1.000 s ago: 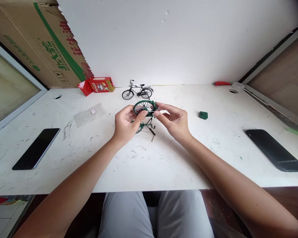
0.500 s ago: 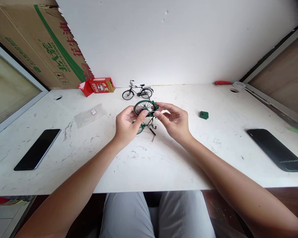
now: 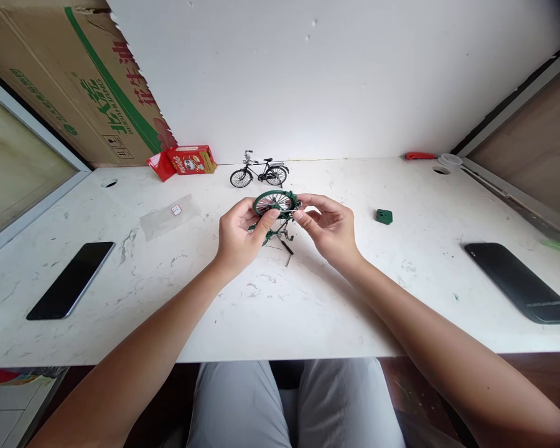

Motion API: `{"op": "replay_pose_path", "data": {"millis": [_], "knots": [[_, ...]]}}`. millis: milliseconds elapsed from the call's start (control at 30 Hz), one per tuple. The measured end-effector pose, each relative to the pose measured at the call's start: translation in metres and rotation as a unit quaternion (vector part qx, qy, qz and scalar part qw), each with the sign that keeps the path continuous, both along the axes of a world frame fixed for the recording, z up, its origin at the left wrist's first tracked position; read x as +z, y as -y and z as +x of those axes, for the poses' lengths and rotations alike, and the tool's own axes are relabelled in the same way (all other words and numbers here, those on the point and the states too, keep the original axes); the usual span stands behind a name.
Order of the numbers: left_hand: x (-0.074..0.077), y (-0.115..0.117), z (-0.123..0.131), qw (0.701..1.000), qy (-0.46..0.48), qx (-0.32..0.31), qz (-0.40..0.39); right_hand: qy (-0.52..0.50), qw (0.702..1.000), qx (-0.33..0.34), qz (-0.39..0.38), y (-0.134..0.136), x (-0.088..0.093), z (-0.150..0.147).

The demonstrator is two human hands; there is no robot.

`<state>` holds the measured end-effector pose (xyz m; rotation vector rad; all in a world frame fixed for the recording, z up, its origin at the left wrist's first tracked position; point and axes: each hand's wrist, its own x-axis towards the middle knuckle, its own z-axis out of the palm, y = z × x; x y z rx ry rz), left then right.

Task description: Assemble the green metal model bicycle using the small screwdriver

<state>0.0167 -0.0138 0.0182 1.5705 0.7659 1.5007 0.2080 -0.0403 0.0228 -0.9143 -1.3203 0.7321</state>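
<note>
A small green model bicycle (image 3: pixel 275 211) is held above the white marble table (image 3: pixel 280 298), one spoked wheel turned up. My left hand (image 3: pixel 238 233) grips it from the left, thumb on the wheel's rim. My right hand (image 3: pixel 329 227) pinches a part at the wheel's right side with thumb and fingertips. The lower part of the model hangs between my hands, partly hidden. Small dark loose pieces (image 3: pixel 286 249) lie on the table just under it.
A finished black model bicycle (image 3: pixel 259 173) stands at the back. A green block (image 3: pixel 383 216) lies to the right. Dark phones lie at left (image 3: pixel 70 280) and right (image 3: pixel 520 283). A clear plastic bag (image 3: pixel 168 216), a red box (image 3: pixel 190 160) and a cardboard carton (image 3: pixel 74 81) are at the left.
Almost nothing has moved. Both hands keep their grip on the green model bicycle, with a slight shift of the right fingertips at the wheel.
</note>
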Motion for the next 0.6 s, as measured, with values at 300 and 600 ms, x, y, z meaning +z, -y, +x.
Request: {"op": "replay_pose_path", "data": {"millis": [300, 600], "knots": [[0.0002, 0.0006, -0.0012, 0.999, -0.021, -0.003, 0.041, -0.005, 1.000, -0.005, -0.003, -0.0004, 0.0025, 0.0000], [0.0012, 0.0024, 0.0022, 1.000, -0.011, -0.029, 0.000, 0.016, 0.999, -0.029, -0.004, 0.0004, 0.0031, -0.0015]]}}
